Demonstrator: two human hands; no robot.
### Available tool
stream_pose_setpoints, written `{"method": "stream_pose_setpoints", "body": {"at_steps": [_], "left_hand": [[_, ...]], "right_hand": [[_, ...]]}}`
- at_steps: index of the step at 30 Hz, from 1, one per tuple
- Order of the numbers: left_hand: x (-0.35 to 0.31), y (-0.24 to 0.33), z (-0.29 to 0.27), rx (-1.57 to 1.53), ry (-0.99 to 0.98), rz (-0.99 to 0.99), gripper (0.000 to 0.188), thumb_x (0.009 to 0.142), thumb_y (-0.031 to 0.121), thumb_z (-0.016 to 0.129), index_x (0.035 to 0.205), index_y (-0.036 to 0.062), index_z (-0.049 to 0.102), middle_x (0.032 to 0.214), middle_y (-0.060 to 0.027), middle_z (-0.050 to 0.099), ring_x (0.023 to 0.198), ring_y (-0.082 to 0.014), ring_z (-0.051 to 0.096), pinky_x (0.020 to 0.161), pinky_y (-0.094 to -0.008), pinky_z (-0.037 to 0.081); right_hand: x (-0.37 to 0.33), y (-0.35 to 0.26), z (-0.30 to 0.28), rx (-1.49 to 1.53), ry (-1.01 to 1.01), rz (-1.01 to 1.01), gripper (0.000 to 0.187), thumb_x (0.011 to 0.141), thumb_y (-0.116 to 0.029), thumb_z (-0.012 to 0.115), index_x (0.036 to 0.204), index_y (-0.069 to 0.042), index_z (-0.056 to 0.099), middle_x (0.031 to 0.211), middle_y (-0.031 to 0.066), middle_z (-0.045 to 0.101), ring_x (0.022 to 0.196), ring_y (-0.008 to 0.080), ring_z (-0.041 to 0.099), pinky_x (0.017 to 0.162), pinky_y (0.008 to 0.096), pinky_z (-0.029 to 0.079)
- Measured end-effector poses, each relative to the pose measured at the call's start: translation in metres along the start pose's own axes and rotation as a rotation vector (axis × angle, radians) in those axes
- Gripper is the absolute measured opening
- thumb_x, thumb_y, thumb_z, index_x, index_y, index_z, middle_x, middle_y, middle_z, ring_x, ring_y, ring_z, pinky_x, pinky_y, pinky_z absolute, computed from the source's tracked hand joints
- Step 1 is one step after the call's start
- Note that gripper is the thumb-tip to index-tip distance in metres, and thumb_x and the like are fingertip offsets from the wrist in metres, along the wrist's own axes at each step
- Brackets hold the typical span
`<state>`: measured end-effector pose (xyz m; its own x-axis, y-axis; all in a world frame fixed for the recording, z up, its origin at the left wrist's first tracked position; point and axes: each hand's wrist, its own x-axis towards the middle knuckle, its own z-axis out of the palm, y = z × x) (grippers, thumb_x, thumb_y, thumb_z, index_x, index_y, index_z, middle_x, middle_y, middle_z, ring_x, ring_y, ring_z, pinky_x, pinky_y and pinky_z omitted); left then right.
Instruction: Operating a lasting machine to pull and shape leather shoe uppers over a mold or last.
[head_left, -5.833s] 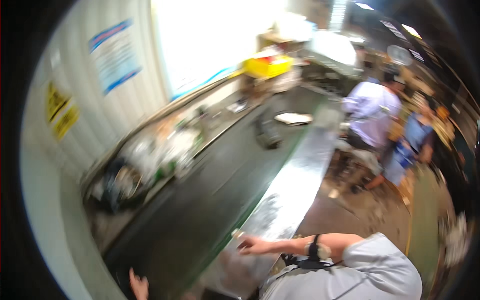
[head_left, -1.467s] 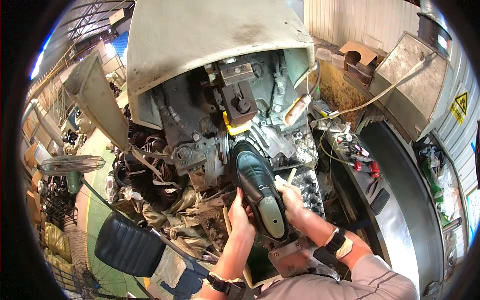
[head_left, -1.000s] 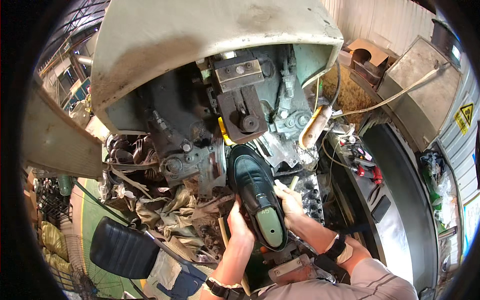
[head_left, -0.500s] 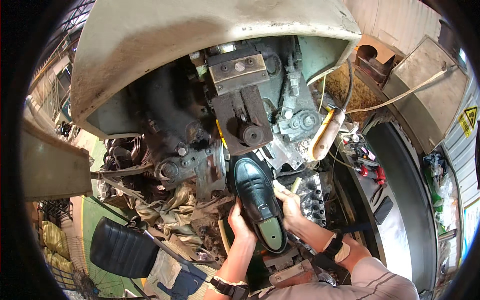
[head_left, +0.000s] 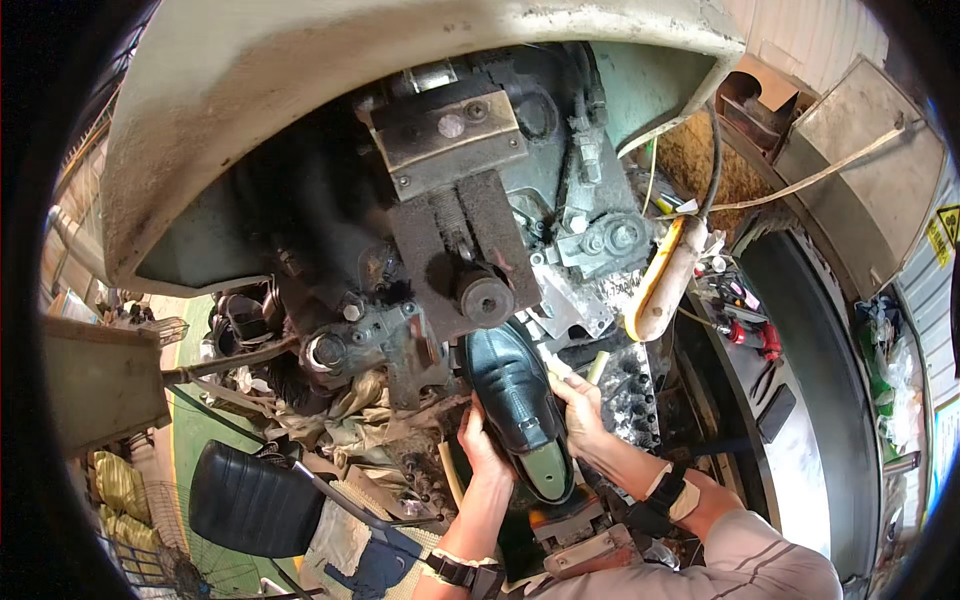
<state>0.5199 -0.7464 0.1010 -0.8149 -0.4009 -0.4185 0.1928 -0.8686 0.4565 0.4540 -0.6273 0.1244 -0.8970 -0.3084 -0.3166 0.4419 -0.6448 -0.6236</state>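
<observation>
A black leather loafer [head_left: 508, 385] with a green last showing at its heel opening is held between my two hands. My left hand [head_left: 484, 448] closes on its left side. On the other side my right hand [head_left: 582, 412] grips near the middle of the shoe. The toe points away from me, under the round knob [head_left: 487, 300] of a dark metal machine head [head_left: 455, 235]. Whether the toe touches the machine is hidden from view. Just beyond my right fingers stands a pale stick-like piece [head_left: 598, 367].
A large cream machine hood [head_left: 420, 40] arches over the work. A control handle with a yellow edge [head_left: 665, 280] hangs at the right. Further right, a side table [head_left: 800, 500] carries red-handled tools [head_left: 752, 338] and a dark phone-like slab [head_left: 777, 413]. A black seat [head_left: 250, 497] stands at the lower left.
The machine's knobbed head now sits lower in view and covers more of the shoe's toe. Both hands keep their hold on the loafer. The view has shifted slightly.
</observation>
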Motion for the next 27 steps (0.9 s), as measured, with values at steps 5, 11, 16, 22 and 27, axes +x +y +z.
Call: {"method": "stream_pose_setpoints", "body": {"at_steps": [5, 11, 16, 22, 27], "left_hand": [[-0.004, 0.003, 0.006, 0.077, 0.032, -0.031, 0.049, 0.102, 0.042, 0.041, 0.122, 0.0034, 0.063, 0.112, -0.0136, 0.07, 0.094, -0.027, 0.07, 0.087, -0.0402, 0.056], [-0.021, 0.011, 0.03, 0.042, 0.016, -0.078, 0.048, 0.102, 0.044, 0.044, 0.122, 0.005, 0.063, 0.114, -0.0127, 0.071, 0.095, -0.027, 0.07, 0.089, -0.041, 0.056], [-0.017, 0.037, -0.019, 0.283, 0.086, -0.055, 0.038, 0.099, 0.04, 0.058, 0.116, 0.0062, 0.063, 0.113, -0.0107, 0.069, 0.101, -0.0253, 0.066, 0.095, -0.0411, 0.052], [-0.062, 0.087, -0.131, 0.288, 0.339, 0.177, 0.029, 0.093, 0.03, 0.07, 0.107, 0.0063, 0.06, 0.105, -0.0089, 0.065, 0.096, -0.0241, 0.062, 0.096, -0.0403, 0.05], [-0.109, 0.081, -0.192, 0.241, 0.487, 0.188, 0.028, 0.092, 0.031, 0.07, 0.107, 0.0089, 0.061, 0.105, -0.0067, 0.063, 0.097, -0.0225, 0.061, 0.095, -0.0389, 0.051]], "right_hand": [[-0.004, 0.0, 0.004, 0.02, -0.014, 0.002, 0.027, 0.097, -0.007, 0.061, 0.123, 0.003, 0.064, 0.113, 0.0078, 0.07, 0.099, 0.0151, 0.067, 0.089, 0.0285, 0.053], [-0.008, -0.003, 0.001, 0.05, -0.041, 0.018, 0.027, 0.098, -0.008, 0.061, 0.123, 0.002, 0.064, 0.113, 0.0071, 0.07, 0.098, 0.0135, 0.066, 0.089, 0.0282, 0.053], [-0.002, -0.037, -0.035, -0.283, -0.054, 0.146, 0.029, 0.099, -0.015, 0.062, 0.124, 0.0, 0.061, 0.104, 0.0111, 0.072, 0.075, 0.0156, 0.069, 0.069, 0.0254, 0.057], [0.023, -0.099, -0.184, -0.914, 0.335, 0.076, 0.057, 0.089, -0.013, 0.07, 0.137, 0.006, 0.046, 0.125, 0.0205, 0.065, 0.112, 0.0274, 0.065, 0.094, 0.0348, 0.053], [0.047, -0.067, -0.241, -0.795, 0.366, 0.146, 0.099, 0.084, -0.003, 0.071, 0.155, 0.004, 0.004, 0.148, 0.0224, 0.047, 0.129, 0.0301, 0.052, 0.105, 0.0407, 0.043]]}}
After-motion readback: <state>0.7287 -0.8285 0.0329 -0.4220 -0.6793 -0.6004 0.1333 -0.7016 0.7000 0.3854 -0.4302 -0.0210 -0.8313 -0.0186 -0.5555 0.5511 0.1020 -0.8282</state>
